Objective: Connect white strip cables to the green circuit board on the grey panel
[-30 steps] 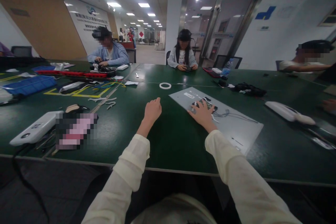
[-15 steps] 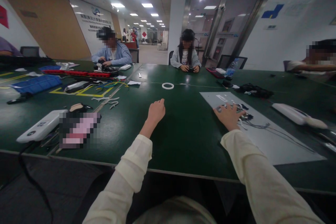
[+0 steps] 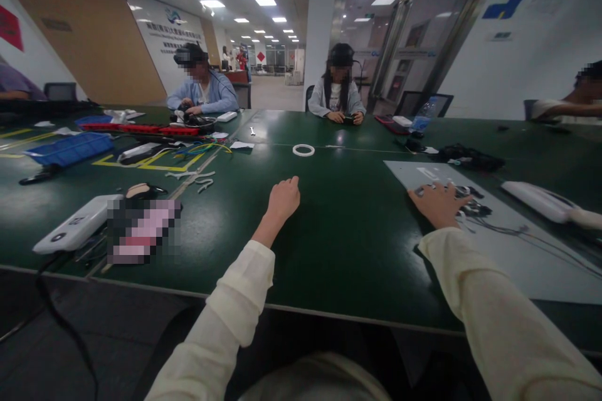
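Observation:
My left hand point(image 3: 283, 199) rests on the green table with its fingers curled closed, and nothing shows in it. Farther off on the table lies a white ring point(image 3: 303, 150). My right hand point(image 3: 439, 203) is spread, palm down, over a light grey sheet point(image 3: 527, 263). Beneath and beside its fingers are small dark and metallic parts point(image 3: 478, 207), partly hidden by the hand. Thin dark cables point(image 3: 508, 229) run from these parts across the sheet toward the right.
On the left lie a white power bank point(image 3: 78, 225), a pixelated pink item point(image 3: 141, 238), grey forked pieces point(image 3: 192, 177) and a blue tray point(image 3: 70, 150). A white device point(image 3: 538, 200) and black cables point(image 3: 470, 156) lie to the right. Other people sit around the table.
My right hand has moved to the right, and the grey sheet with its parts and cables has slid right along with it. My left hand stays nearly in place.

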`<state>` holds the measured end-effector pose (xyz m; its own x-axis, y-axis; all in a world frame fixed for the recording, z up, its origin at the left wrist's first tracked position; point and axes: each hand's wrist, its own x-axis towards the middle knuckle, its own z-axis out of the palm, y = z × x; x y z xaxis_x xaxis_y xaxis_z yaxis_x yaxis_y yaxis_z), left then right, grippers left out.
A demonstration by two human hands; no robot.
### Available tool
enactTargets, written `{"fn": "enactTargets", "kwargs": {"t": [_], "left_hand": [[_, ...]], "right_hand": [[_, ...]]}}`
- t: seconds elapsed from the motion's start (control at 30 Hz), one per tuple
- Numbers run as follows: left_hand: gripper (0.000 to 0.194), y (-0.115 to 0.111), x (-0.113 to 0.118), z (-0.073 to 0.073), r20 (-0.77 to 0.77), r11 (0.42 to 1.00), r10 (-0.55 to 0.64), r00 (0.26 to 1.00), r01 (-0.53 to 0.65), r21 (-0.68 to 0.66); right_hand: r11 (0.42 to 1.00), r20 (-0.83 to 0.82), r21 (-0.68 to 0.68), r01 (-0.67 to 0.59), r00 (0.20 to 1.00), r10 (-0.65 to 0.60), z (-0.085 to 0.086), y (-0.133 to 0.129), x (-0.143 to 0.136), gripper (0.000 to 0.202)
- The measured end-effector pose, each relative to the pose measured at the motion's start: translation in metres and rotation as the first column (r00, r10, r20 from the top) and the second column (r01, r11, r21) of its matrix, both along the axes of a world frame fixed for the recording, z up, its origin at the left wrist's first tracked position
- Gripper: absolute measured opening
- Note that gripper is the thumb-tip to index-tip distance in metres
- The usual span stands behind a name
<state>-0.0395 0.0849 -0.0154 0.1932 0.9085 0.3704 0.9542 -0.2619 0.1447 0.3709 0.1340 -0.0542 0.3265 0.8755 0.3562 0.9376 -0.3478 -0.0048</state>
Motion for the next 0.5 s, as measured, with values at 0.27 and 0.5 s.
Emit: {"fn": "enactTargets", "kwargs": {"t": [0.27,0.5], "left_hand": [[0.028,0.0003,0.001,-0.001,-0.034,0.999,-0.011,0.999,0.01,-0.049],[0.026,0.0005,0.0015,-0.003,-0.068,0.996,-0.039,0.997,0.034,-0.085]], "right_hand": [[1.0,0.026,0.006,-0.028,0.999,0.028,-0.0022,0.0023,0.0114,0.051],[1.0,0.019,0.0,0.001,1.0,-0.001,0.0001,-0.005,0.0099,0.05]]}}
